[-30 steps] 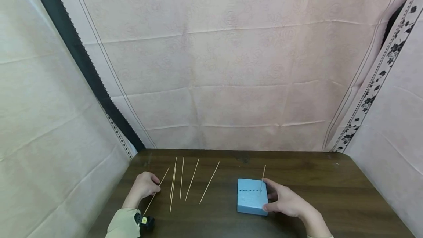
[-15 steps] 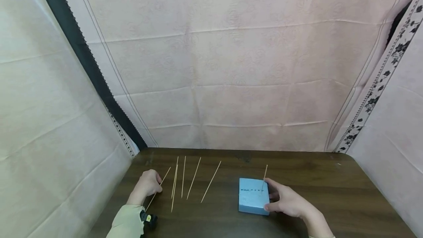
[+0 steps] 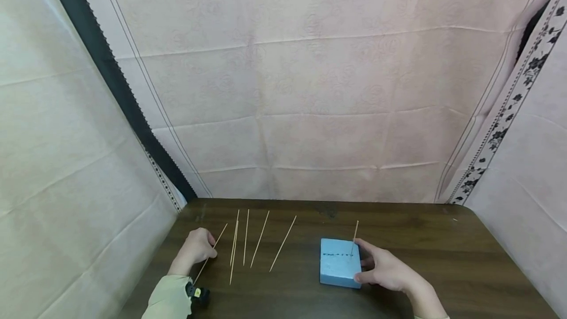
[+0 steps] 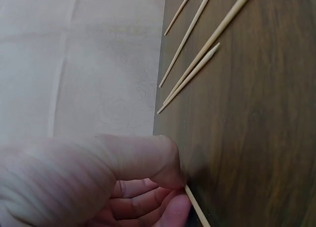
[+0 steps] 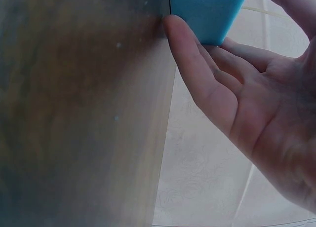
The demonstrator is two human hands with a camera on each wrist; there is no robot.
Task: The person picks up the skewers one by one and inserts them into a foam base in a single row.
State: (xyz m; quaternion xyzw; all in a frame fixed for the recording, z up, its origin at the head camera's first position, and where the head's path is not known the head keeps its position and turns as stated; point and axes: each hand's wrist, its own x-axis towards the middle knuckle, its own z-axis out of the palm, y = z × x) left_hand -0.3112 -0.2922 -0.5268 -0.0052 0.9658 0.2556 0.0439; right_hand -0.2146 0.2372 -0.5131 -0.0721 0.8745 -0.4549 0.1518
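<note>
My left hand [image 3: 195, 251] is low over the table's left side, its thumb and fingers pinching a thin wooden skewer [image 3: 222, 232]. In the left wrist view part of that skewer [image 4: 197, 206] runs out from the fingertips close over the wood. To its right, several more skewers [image 3: 260, 239] lie spread on the table, two of them crossing close together. My right hand [image 3: 384, 266] grips the right side of a light blue block [image 3: 337, 266], thumb at the front corner and forefinger at the back. One skewer [image 3: 356, 229] stands upright in the block's top, near a dark row of marks.
The dark brown wooden table [image 3: 283, 299] has rounded far corners. A pale cloth [image 3: 319, 87] hangs behind it, with more cloth at the left [image 3: 79, 186] and right [image 3: 522, 161] sides. A dark wrist camera [image 3: 200, 295] sits on the left cuff.
The head view has shifted slightly. Both hands keep nearly the same place, and the skewer in the left hand has tilted only a little.
</note>
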